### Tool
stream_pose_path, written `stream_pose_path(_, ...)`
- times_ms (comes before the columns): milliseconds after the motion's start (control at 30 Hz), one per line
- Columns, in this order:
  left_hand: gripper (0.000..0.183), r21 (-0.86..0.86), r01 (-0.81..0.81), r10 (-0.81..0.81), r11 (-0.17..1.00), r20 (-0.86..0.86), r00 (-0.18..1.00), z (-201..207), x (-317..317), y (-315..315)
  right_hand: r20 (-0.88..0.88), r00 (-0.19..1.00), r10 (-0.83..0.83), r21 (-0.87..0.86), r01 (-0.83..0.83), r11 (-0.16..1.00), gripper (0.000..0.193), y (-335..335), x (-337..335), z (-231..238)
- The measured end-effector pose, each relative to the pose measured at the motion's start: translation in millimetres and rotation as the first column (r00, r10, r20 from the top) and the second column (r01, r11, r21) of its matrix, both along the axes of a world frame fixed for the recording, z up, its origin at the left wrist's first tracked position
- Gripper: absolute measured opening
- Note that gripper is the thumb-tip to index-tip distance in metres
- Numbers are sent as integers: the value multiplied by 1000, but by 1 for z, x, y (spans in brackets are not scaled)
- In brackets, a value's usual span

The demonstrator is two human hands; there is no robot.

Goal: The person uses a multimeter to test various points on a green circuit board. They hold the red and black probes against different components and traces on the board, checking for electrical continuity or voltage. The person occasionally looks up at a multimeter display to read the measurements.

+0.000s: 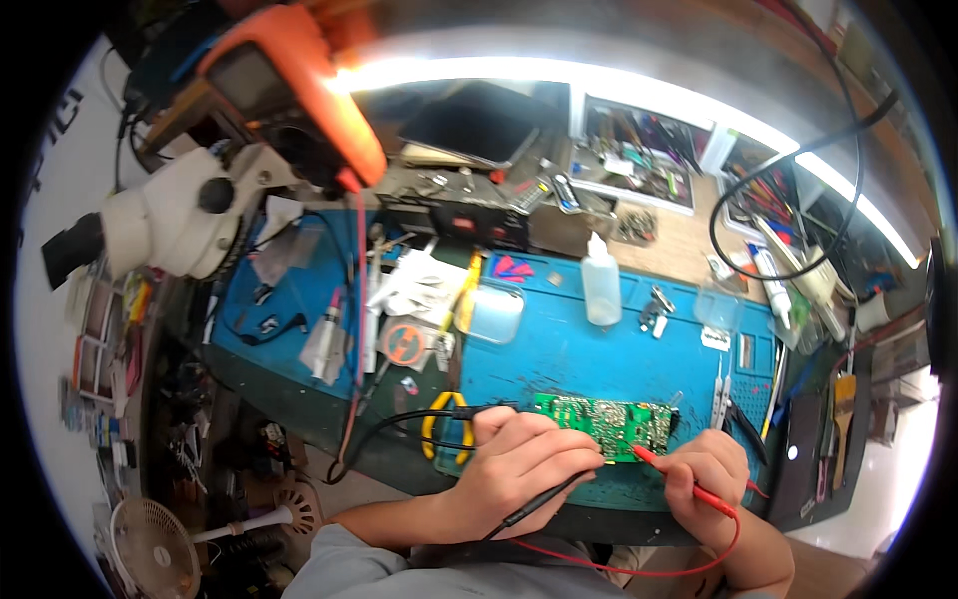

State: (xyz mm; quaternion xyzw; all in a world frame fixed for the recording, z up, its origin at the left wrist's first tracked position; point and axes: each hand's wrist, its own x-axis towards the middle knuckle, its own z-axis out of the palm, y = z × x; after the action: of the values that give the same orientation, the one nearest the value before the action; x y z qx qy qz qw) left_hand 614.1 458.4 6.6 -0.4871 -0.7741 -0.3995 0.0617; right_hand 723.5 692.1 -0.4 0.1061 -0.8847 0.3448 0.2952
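A green circuit board point(604, 424) lies on the blue work mat point(529, 369), dotted with solder joints and small parts. My left hand point(524, 469) is closed around a black test probe point(544, 497) at the board's left end; its fingers hide the probe's tip. In my right hand point(711, 474) a red test probe point(714, 501) points left, with its front end at the board's lower right edge. I cannot tell whether either tip touches metal. The probes' leads run toward an orange multimeter point(299, 95) raised at the upper left.
Yellow-handled pliers point(435, 424) lie beside my left wrist. Beyond the board stand a squeeze bottle point(601, 280) and a clear box point(494, 311). Black pliers point(746, 431) and tweezers point(718, 399) lie at right. A white microscope point(165, 215) juts in from the left.
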Motion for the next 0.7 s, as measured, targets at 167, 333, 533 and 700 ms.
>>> stream_pose_path(167, 28, 19, -1, 1, 1000, 8, 1000, -3, 1, -5, 17, 1000, -19, -18, 20, 1000, 5, -5, -3, -1)
stream_pose_path(333, 25, 30, -7, 8, 1000, -3, 1000, -6, 1, -1, 29, 998, -48, 8, 48, 999, 9, -6, -2, 2)
stream_pose_path(533, 24, 55, -13, 14, 998, -30, 999, -9, -1, 0, 45, 998, -40, 69, 37, 997, 16, -12, -11, 17)
stream_pose_path(700, 23, 68, -21, 22, 997, -17, 1000, -8, -2, -2, 44, 998, -47, 66, 44, 997, 22, -15, -19, 20)
